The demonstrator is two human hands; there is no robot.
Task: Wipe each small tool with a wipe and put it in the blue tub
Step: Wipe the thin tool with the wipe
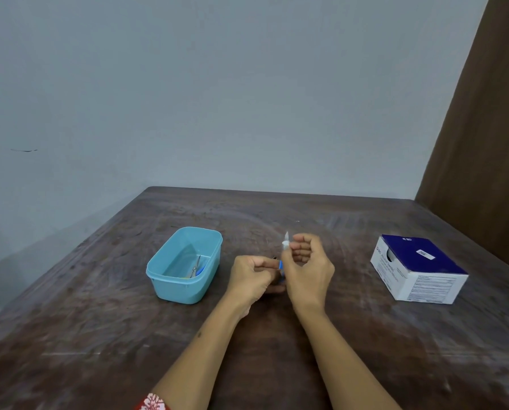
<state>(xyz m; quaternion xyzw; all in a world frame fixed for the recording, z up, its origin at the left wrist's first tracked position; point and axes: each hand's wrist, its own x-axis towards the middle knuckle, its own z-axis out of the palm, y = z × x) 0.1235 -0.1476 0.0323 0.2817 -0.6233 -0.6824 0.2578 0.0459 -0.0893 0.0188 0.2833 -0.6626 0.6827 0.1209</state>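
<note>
Left hand (251, 276) pinches a small blue tool (281, 265) while right hand (305, 266) fingers grip a white wipe (285, 242) (blurred).

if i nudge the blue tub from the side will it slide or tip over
Probably slide. The blue tub looks like thin plastic, low and wide, so tipping seems unlikely. It holds only small scissors and another small item or two, so it is likely light and may skid easily on the wooden table.

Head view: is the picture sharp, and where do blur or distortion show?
Head view: soft overall; both hands, left and right, are smeared around the small blue-and-white tool; print on the blue-and-white cardboard box is unreadable; the wide lens bends the brown wooden table; lighting is even, without glare.
</note>
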